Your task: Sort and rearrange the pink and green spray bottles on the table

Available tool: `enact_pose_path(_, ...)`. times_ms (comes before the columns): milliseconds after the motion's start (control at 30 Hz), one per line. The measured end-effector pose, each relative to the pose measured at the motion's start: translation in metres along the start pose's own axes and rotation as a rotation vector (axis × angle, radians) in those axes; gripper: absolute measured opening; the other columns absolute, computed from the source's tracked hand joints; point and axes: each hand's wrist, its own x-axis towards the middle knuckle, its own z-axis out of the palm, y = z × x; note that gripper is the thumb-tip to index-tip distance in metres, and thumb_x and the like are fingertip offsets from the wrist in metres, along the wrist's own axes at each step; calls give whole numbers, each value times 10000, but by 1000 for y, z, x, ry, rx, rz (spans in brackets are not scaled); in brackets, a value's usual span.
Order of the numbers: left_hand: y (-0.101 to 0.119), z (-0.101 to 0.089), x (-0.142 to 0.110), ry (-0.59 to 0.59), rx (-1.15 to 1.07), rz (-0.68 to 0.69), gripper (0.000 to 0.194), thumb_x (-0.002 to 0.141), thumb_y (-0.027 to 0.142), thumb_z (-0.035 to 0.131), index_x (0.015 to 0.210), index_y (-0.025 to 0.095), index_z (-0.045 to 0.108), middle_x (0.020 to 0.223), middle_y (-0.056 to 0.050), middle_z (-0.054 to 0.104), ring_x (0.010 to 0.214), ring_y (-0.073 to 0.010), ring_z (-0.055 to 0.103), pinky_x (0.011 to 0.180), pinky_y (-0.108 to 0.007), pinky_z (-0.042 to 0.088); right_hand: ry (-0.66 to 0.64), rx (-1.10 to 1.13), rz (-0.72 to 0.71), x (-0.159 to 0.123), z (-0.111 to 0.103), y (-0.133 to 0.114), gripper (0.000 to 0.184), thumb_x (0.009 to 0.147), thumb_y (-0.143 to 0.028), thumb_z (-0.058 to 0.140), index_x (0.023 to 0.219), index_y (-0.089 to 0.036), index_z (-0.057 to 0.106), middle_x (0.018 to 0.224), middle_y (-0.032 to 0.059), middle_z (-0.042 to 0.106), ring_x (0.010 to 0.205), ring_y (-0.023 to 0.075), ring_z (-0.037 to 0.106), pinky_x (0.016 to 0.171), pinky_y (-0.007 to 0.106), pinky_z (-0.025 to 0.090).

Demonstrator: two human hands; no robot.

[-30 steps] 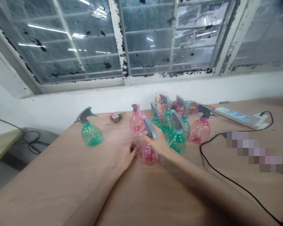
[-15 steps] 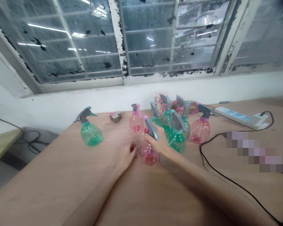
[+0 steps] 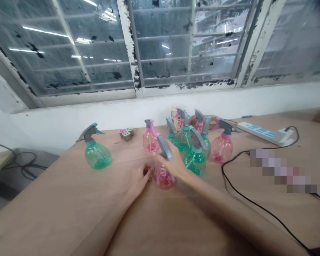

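My right hand is wrapped round the neck of a pink spray bottle with a grey trigger head. The bottle stands nearly upright at the middle of the table. Just to its left, my left hand rests low with curled fingers round a small dark reddish thing, mostly hidden. Behind the held bottle stands another pink spray bottle. A green spray bottle is close to the right of my right hand, with several more green and pink ones behind it.
A lone green spray bottle stands at the left. Several small grey blocks lie near the wall. A pink spray bottle, a white power strip and a black cable are on the right. A window runs behind the table.
The whole view has shifted slightly, so things appear a little further left. Both hands keep their places beside and on the pink spray bottle.
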Motion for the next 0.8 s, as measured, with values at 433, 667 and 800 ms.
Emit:
enact_pose_path(433,2,-2,-2,-23,31,16,255,841,366,432,834,174,599,681,-38,671,650,-191,634,640,-304,463,-54,50,28,0,-1,1,300,730,-172,570,1028,-202,590,807,-7,632,686,157,558,691,291,459)
enact_pose_path(667,2,-1,-2,-31,31,21,283,850,380,425,839,164,607,650,-34,650,631,-187,618,625,-301,459,-74,45,-10,2,-5,-4,96,714,-189,568,808,-209,572,665,-41,587,592,132,524,613,264,430)
enact_pose_path(800,1,-1,-2,-25,41,38,290,856,379,425,847,162,618,690,-45,666,642,-191,619,638,-310,462,-52,-17,-35,0,-7,-8,22,708,-213,565,724,-209,551,605,-55,535,543,118,465,562,254,388)
